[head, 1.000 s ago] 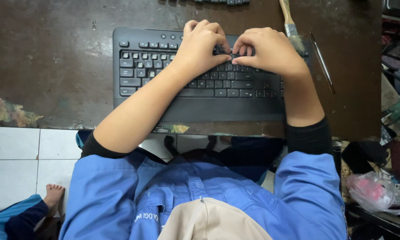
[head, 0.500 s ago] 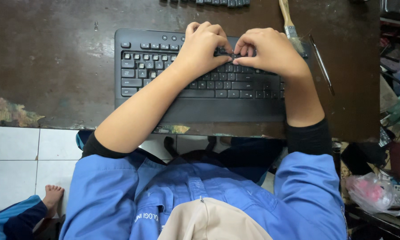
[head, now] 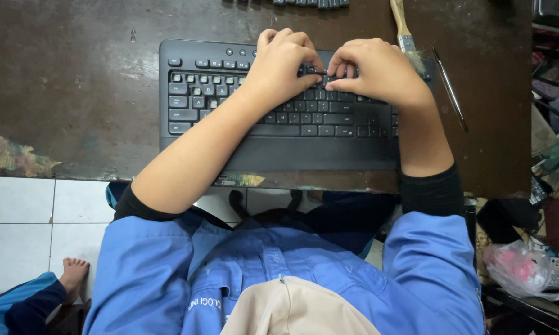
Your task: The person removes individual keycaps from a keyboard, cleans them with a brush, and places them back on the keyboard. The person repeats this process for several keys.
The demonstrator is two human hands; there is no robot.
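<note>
Both hands work one key at the top-middle of a black keyboard [head: 279, 99] lying flat on a dark worn table [head: 74, 80].

Left hand [head: 282, 65] and right hand [head: 378, 68] curl knuckles-up, fingertips meeting over a small key [head: 321, 72], pinching it from both sides; likely seating or pulling a keycap, can't tell which. Next move calls for a straight, even pull or press, no twisting. Forearms angle in from the near edge. Paintbrush [head: 405, 34] and thin metal rod [head: 450, 90] lie just right of the keyboard.

A paintbrush [head: 405, 34] and thin metal rod [head: 450, 90] lie on the dark table [head: 62, 80].
</note>
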